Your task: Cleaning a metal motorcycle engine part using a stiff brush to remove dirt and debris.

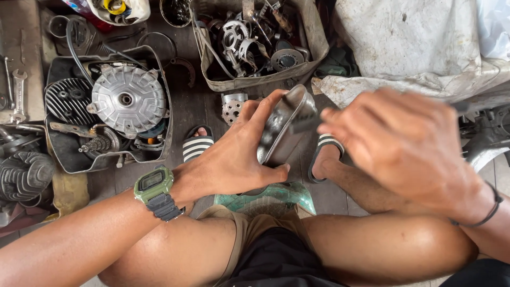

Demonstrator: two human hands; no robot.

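Note:
My left hand (234, 154) grips a grey metal engine cover (287, 127), tilted on edge between my knees, thumb under its lower rim and fingers over the top. A green wristwatch (154, 188) sits on that wrist. My right hand (409, 143), blurred, is at the cover's right side and holds a thin dark tool (305, 125) against it; the tool's far end pokes out past my knuckles. A dark cord bracelet circles the right wrist. I sit on a low green stool (265, 199).
A black tray (162, 79) at left holds a finned silver engine part (127, 98) and a ribbed black cylinder. A grey bin (313, 32) of sprockets and parts stands ahead. Wrenches (18, 93) lie far left. White cloth (414, 42) covers something at right. Striped sandals are on my feet.

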